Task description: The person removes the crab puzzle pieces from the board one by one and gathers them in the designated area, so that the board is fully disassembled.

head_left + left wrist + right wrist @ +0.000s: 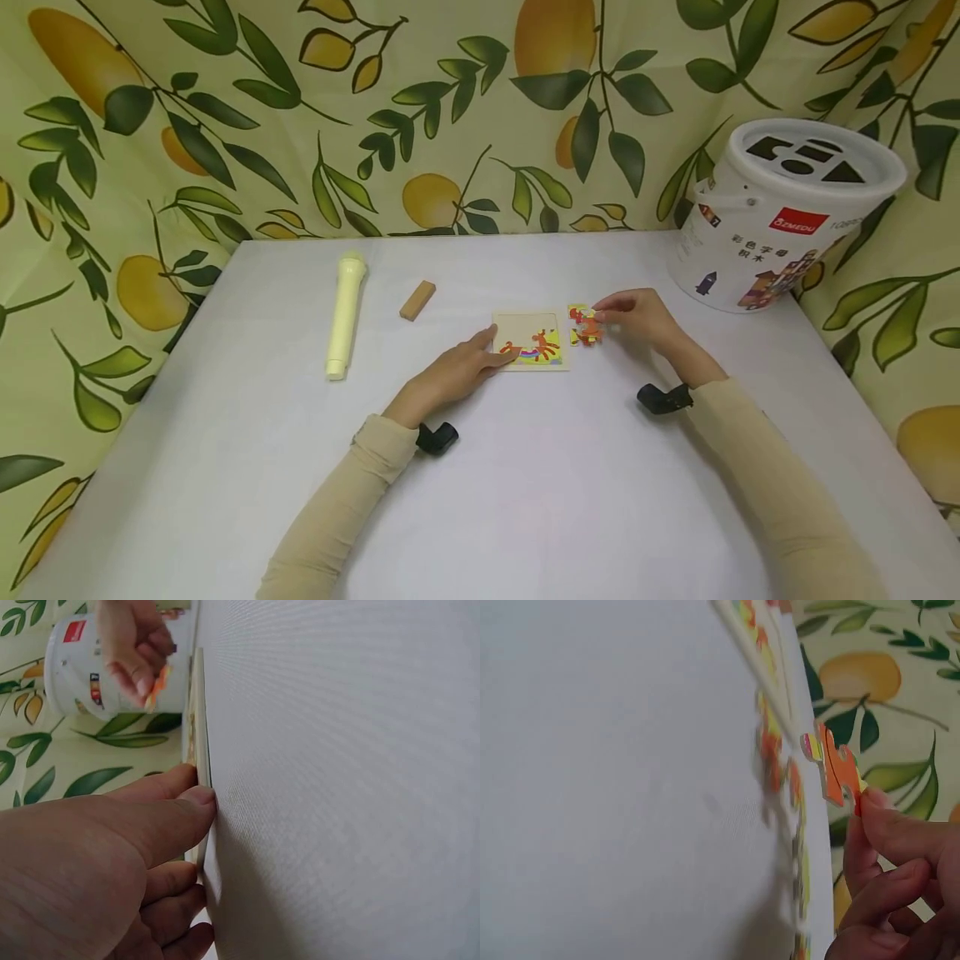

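A small wooden puzzle board (525, 332) lies flat on the white table, its lower part filled with colourful pieces and its upper part bare wood. My left hand (459, 368) holds the board at its left side, thumb over the near edge; the left wrist view shows the thumb (196, 802) against the rim. Just right of the board, my right hand (637, 317) pinches an orange puzzle piece (840, 769) between thumb and forefinger, raised off the table. Other loose puzzle pieces (576, 336) lie on the table below it, blurred in the right wrist view.
A pale yellow tube-like stick (346, 317) lies at the left, with a wooden block (417, 300) between it and the board. At the back right stands a white bucket (780, 225) with shaped holes in its lid. Fruit-patterned cloth (465, 117) hangs behind the table.
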The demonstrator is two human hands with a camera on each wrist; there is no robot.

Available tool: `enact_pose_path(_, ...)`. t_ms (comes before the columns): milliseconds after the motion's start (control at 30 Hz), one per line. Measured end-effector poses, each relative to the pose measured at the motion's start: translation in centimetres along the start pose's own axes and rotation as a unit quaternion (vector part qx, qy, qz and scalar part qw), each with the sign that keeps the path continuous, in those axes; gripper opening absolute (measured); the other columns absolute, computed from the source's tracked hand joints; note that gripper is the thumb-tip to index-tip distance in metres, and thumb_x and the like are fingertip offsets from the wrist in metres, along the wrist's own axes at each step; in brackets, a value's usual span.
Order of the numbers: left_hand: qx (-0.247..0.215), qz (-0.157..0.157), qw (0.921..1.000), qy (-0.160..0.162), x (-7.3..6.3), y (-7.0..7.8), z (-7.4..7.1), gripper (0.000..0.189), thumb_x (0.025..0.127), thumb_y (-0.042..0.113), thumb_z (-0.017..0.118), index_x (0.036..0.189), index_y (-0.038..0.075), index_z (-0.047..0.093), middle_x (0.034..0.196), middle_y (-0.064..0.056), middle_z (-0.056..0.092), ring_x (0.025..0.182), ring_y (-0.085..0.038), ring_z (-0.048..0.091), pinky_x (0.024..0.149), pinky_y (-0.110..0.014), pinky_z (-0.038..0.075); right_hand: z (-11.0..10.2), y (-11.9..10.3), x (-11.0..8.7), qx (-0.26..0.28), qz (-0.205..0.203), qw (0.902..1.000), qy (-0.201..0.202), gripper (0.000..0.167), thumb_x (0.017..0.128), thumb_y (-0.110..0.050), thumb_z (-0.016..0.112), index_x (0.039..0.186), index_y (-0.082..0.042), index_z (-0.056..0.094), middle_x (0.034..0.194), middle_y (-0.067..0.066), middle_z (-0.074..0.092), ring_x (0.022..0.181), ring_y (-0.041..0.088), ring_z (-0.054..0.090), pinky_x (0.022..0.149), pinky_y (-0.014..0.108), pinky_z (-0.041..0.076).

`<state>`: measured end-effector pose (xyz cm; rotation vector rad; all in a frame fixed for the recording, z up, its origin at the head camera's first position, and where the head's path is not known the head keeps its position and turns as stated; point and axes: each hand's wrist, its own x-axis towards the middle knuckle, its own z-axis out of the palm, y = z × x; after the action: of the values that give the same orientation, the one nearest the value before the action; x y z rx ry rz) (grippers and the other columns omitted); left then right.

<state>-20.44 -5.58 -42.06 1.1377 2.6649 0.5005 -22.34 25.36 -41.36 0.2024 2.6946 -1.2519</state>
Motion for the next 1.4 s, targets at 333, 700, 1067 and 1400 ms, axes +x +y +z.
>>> enact_pose_path(333, -0.016, -0.022, 0.9996, -0.003, -0.3, -0.6, -0.8, 0.038, 0.097, 0.020, 0.046, 0.135, 0.026, 0.046, 0.149, -0.020, 0.024, 0.138, -0.030, 0.027, 0.107, -0.044, 0.032, -0.8, 1.3, -0.4, -0.023, 0.018, 0.9995, 0.010, 0.029, 0.086, -0.024, 0.065, 0.106, -0.003, 0.066, 0.118, 0.019, 0.058, 0.108, 0.030, 0.047, 0.090, 0.041, 0.043)
enact_pose_path(700, -0.006, -0.018, 0.9998, 0.004, -0.1, -0.9, -1.0, 0.038, 0.097, 0.020, 0.045, 0.135, 0.027, 0.045, 0.150, -0.018, 0.023, 0.138, -0.028, 0.026, 0.108, -0.042, 0.031, -0.2, 0.1, -0.4, -0.093, -0.042, 0.9934, 0.053, 0.018, 0.085, -0.013, 0.064, 0.097, 0.000, 0.070, 0.109, 0.021, 0.063, 0.103, 0.033, 0.053, 0.091, 0.048, 0.043)
enact_pose_path(1067, -0.009, -0.010, 0.9999, 0.009, -0.1, -0.8, -1.1, 0.037, 0.096, 0.020, 0.047, 0.133, 0.026, 0.048, 0.149, -0.021, 0.025, 0.136, -0.031, 0.030, 0.105, -0.046, 0.034, 1.6, -3.2, 0.0, -0.110, -0.097, 0.9891, 0.003, 0.022, 0.086, -0.019, 0.065, 0.101, -0.004, 0.068, 0.092, 0.012, 0.061, 0.072, 0.021, 0.050, 0.054, 0.024, 0.042)
enact_pose_path(1400, -0.013, -0.001, 0.9999, -0.004, 0.0, -0.3, 0.1, 0.037, 0.096, 0.020, 0.048, 0.133, 0.026, 0.049, 0.148, -0.021, 0.026, 0.135, -0.031, 0.032, 0.104, -0.046, 0.035, 5.2, -5.2, -0.2, -0.181, -0.137, 0.9702, -0.086, 0.031, 0.080, -0.018, 0.071, 0.108, -0.006, 0.064, 0.100, 0.012, 0.058, 0.091, 0.025, 0.051, 0.081, 0.039, 0.044)
